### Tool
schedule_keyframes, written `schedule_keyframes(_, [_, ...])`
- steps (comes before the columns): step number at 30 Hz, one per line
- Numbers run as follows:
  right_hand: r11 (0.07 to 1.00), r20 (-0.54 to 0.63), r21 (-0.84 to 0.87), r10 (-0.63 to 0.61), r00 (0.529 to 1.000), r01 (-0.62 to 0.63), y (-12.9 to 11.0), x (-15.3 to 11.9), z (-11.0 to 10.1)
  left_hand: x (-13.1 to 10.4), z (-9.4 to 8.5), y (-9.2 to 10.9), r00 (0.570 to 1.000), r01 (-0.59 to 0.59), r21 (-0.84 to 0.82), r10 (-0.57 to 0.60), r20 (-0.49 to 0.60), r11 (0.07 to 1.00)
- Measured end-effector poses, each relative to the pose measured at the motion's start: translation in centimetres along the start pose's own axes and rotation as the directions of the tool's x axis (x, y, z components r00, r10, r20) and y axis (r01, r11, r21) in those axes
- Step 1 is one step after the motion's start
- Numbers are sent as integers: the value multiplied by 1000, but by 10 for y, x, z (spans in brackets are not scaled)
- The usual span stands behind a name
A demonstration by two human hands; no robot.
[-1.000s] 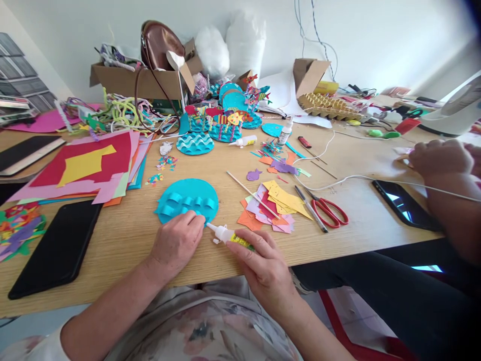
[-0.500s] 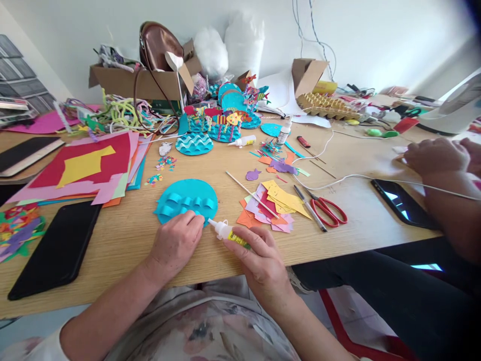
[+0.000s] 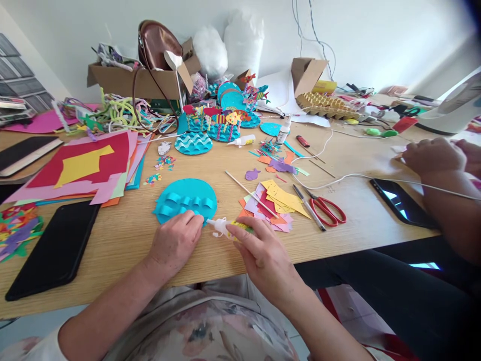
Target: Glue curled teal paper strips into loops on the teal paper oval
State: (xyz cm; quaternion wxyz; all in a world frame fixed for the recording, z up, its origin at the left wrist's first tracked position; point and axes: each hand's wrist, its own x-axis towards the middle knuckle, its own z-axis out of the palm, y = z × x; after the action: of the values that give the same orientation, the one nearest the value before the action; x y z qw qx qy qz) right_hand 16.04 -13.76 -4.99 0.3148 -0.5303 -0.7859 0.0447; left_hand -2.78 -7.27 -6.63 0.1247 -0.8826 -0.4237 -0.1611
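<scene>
My left hand point(image 3: 177, 238) is closed in a pinch at the near edge of a blue paper disc point(image 3: 199, 188), which carries rows of curled blue paper loops. A blue paper strip point(image 3: 205, 221), mostly hidden by the fingers, shows at its fingertips. My right hand point(image 3: 265, 250) grips a small glue bottle point(image 3: 240, 226) with a yellow-green label. The bottle lies tilted almost flat, its white nozzle pointing left at the left fingertips; whether it touches the strip I cannot tell. The bottle's open cap hangs by the nozzle.
Right of the disc lie paper scraps point(image 3: 289, 198), a wooden stick point(image 3: 251, 194), a pen point(image 3: 310, 208) and red-handled scissors point(image 3: 328, 210). Coloured sheets point(image 3: 86, 173) and a black tablet point(image 3: 54, 250) are at left. Finished blue pieces point(image 3: 193, 143) stand behind. A co-worker's hands point(image 3: 436, 155) are at right.
My right hand has rolled the glue bottle flatter and brought its nozzle slightly left, with the cap now hanging below. My left hand has hardly moved.
</scene>
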Motion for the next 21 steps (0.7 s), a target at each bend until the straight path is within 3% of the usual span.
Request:
schedule_keyframes(9, [995, -50, 78, 65, 997, -61, 7, -5, 0, 0, 0, -1, 1000, -11, -4, 11, -13, 1000])
schedule_keyframes(13, [943, -167, 256, 262, 951, -215, 24, 2, -16, -1, 1, -1, 999, -18, 9, 18, -32, 1000])
schedule_keyframes(15, [812, -149, 463, 466, 872, -355, 38, 11, -25, -1, 1, -1, 999, -27, 21, 27, -42, 999])
schedule_keyframes(16, [688, -71, 595, 559, 826, -414, 47, 18, -29, -1, 2, -1, 998, -31, 26, 32, -45, 999])
schedule_keyframes(19, [281, 136, 873, 643, 753, -397, 72, 43, -40, -2, 4, -1, 997, -39, 34, 42, -62, 999])
schedule_keyframes(21, [109, 247, 907, 645, 723, -406, 86, 61, -46, -2, 6, -1, 996, -41, 31, 43, -77, 999])
